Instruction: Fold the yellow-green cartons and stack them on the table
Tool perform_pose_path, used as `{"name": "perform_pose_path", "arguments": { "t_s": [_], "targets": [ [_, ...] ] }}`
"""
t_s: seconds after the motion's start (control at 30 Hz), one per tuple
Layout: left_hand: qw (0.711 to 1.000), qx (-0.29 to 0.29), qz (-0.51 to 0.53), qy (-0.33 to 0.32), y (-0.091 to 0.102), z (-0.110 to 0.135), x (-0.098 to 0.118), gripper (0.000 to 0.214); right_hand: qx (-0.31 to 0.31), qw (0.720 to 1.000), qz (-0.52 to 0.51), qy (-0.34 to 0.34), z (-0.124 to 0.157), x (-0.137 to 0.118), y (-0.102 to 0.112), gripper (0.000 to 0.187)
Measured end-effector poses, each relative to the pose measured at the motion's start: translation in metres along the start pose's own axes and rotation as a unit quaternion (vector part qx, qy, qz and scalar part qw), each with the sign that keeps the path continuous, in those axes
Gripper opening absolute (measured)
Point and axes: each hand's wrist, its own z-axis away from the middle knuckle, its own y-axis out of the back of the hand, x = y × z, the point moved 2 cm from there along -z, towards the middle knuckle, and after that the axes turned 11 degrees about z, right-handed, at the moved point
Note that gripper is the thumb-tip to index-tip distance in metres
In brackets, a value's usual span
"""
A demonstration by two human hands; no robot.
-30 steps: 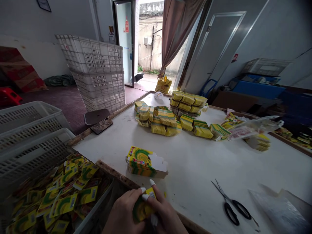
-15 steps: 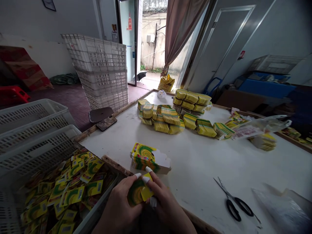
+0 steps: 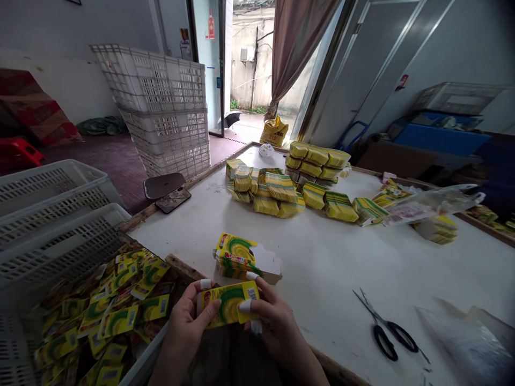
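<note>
Both hands grip one small yellow-and-green carton point(image 3: 228, 304) in front of my body, just over the table's near edge. My left hand point(image 3: 185, 316) holds its left end, thumb across the printed face. At the other end, by the barcode, my right hand point(image 3: 273, 316) pinches the carton. White coverings wrap several of my fingertips. Just beyond the hands, a stack of flat unfolded cartons point(image 3: 241, 254) lies on the white table point(image 3: 314, 273). To the lower left, a crate point(image 3: 148, 351) holds many filled-looking yellow cartons point(image 3: 116, 321).
Black-handled scissors point(image 3: 386, 327) and a clear plastic bag point(image 3: 462, 343) lie at right. Bundles of flat cartons point(image 3: 277, 187) stand further back, near a plastic bag point(image 3: 434, 206). A phone point(image 3: 173, 200) rests at the left edge. White crates point(image 3: 161, 102) are stacked beyond.
The carton has turned from a tilted, partly covered position to lying lengthwise between my hands, its printed face and barcode showing. My left hand has shifted left along it.
</note>
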Motion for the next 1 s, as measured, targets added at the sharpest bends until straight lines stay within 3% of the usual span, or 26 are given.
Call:
{"name": "perform_pose_path", "arguments": {
  "t_s": [0.13, 0.3, 0.47, 0.63, 0.77, 1.0],
  "targets": [
    [1.0, -0.017, -0.012, 0.017, -0.005, 0.002, 0.002, 0.046, -0.044, 0.999, 0.024, -0.016, 0.0, -0.003, 0.005, 0.021],
    [0.999, -0.027, 0.011, 0.025, -0.006, 0.004, -0.005, 0.044, -0.031, 0.999, 0.029, -0.023, 0.002, -0.007, 0.009, 0.028],
    [0.998, -0.004, 0.06, 0.032, -0.011, 0.009, -0.005, 0.044, -0.056, 0.998, -0.008, -0.023, 0.006, -0.01, 0.007, 0.048],
    [0.999, 0.0, 0.043, 0.022, -0.015, 0.012, -0.005, 0.044, -0.088, 0.995, 0.029, -0.047, 0.01, -0.012, 0.003, 0.06],
    [0.999, 0.0, 0.044, 0.029, -0.015, 0.013, -0.007, 0.045, -0.036, 0.998, 0.016, -0.059, 0.016, -0.003, -0.005, 0.066],
    [0.997, -0.002, 0.064, 0.046, -0.016, 0.012, -0.011, 0.045, 0.076, 0.98, -0.148, -0.113, 0.019, 0.011, -0.017, 0.058]
  ]
}}
